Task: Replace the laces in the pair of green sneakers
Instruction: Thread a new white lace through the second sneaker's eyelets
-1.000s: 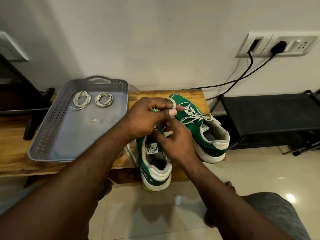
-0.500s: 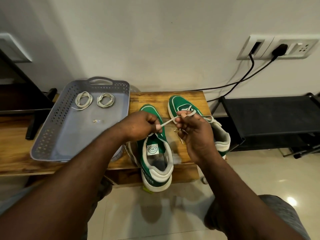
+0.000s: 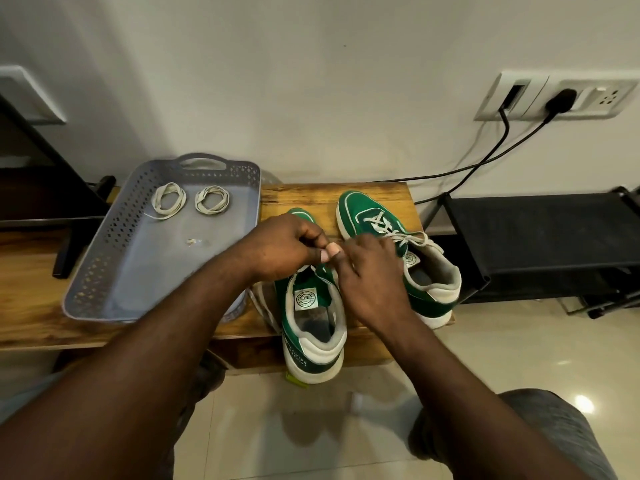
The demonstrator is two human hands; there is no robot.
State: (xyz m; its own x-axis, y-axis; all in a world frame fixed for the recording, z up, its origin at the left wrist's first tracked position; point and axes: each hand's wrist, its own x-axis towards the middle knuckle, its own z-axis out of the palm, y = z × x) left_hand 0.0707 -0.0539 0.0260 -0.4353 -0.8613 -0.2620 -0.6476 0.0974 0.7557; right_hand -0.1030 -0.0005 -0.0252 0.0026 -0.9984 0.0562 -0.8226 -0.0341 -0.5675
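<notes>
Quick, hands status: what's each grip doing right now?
Left hand: fingers curled in a pinch grip over the near sneaker; what it pinches cannot be told.
Right hand: fingertips hidden against that sneaker; cannot be told.

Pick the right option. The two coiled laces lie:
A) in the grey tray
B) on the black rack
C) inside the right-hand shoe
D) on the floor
A: the coiled laces lie side by side on the bottom of the grey tray, near its far handle.
</notes>
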